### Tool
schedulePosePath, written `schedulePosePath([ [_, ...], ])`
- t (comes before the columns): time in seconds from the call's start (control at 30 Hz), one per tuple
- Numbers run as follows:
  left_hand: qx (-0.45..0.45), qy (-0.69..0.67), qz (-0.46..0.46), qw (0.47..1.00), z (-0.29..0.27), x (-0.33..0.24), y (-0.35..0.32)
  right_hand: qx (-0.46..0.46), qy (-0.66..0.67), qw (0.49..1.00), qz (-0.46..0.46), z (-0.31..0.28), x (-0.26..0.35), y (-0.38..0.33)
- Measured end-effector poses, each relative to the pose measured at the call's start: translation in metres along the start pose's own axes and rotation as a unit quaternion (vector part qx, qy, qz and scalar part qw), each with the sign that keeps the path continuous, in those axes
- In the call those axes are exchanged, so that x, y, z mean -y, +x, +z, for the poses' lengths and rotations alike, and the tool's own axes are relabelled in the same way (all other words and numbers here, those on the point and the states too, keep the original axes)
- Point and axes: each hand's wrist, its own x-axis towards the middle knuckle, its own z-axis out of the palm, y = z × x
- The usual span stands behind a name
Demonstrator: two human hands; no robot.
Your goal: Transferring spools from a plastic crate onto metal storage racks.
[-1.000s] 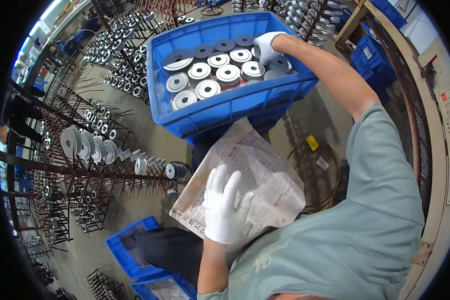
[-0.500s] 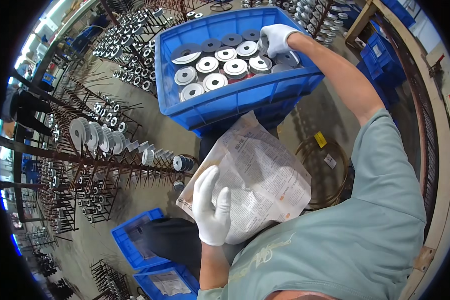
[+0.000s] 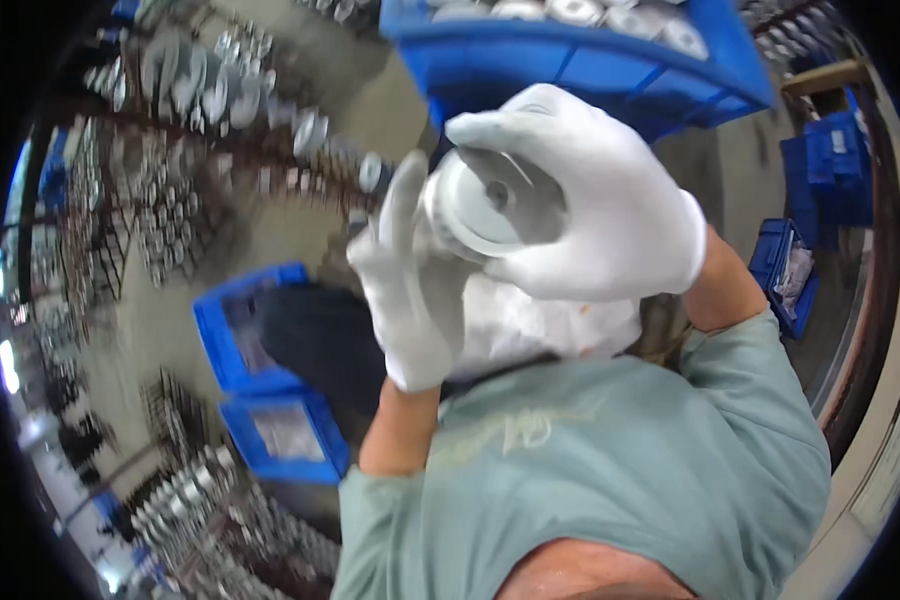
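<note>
Lifting out of the blue bin (image 3: 610,75), the white disc (image 3: 480,205) has come up close to the camera; half a second ago the right hand (image 3: 590,215) was far off, reaching into the bin's far right corner among the other discs. Now that gloved hand is curled over the disc, fingers (image 3: 515,130) wrapped across its top rim and gripping it. The left hand (image 3: 410,290), which earlier lay flat on the plastic bag (image 3: 550,325) in the lap, has risen to meet it: its fingers stand straight and pressed together, touching the disc's left edge, thumb hidden behind. The bag now shows only as a white patch just below both hands. Beyond, the bin sits at the far edge, more discs visible inside. Racks (image 3: 200,110) of metal parts blur at far left, and smaller blue crates (image 3: 270,400) lie on the floor at near left.
</note>
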Motion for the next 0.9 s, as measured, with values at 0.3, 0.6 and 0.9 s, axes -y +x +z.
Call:
schedulePosePath([
  [0.3,-0.054,-0.17,-0.018,0.984,-0.064,0.013,-0.052,0.008,0.485,0.841,0.24,0.092,0.011,-0.038],
  [0.6,-0.273,-0.05,0.051,0.959,-0.054,0.014,-0.074,0.105,0.565,0.731,0.369,0.1,0.012,-0.047],
  [0.9,-0.238,0.034,0.066,0.968,-0.056,0.011,-0.083,0.14,0.546,0.729,0.388,0.106,0.016,-0.046],
])
